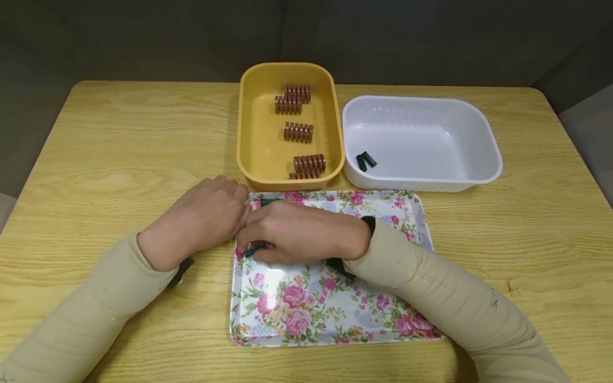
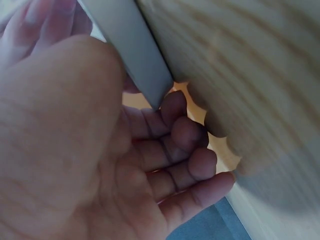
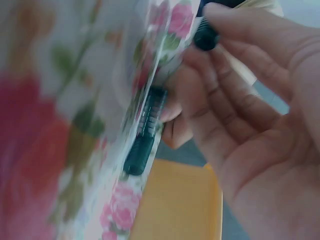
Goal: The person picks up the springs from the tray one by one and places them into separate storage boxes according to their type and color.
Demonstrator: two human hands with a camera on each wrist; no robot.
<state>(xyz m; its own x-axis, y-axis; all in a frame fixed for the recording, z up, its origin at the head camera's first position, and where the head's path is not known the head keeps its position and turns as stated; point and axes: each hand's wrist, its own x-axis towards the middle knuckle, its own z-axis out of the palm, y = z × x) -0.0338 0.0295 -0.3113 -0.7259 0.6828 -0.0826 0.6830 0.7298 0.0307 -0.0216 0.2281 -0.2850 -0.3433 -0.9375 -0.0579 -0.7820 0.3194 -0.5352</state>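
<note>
The floral tray (image 1: 297, 298) lies on the table in the head view. At its upper left edge my left hand (image 1: 206, 218) grips the rim, and its curled fingertips (image 2: 190, 132) show beneath the edge in the left wrist view. Over the tray's left side, my right hand (image 1: 301, 234) pinches a small dark green coil spring (image 3: 206, 36) between thumb and fingers. Another dark green spring (image 3: 145, 131) lies by the tray's far edge, partly hidden behind the right hand in the head view.
Behind the tray stands a yellow bin (image 1: 256, 133) with several brown coil springs (image 1: 298, 132). Against its right side is a white bin (image 1: 421, 146) holding two small dark green springs (image 1: 365, 160). All rest on a wood-grain table (image 1: 119, 143) with a dark panel behind.
</note>
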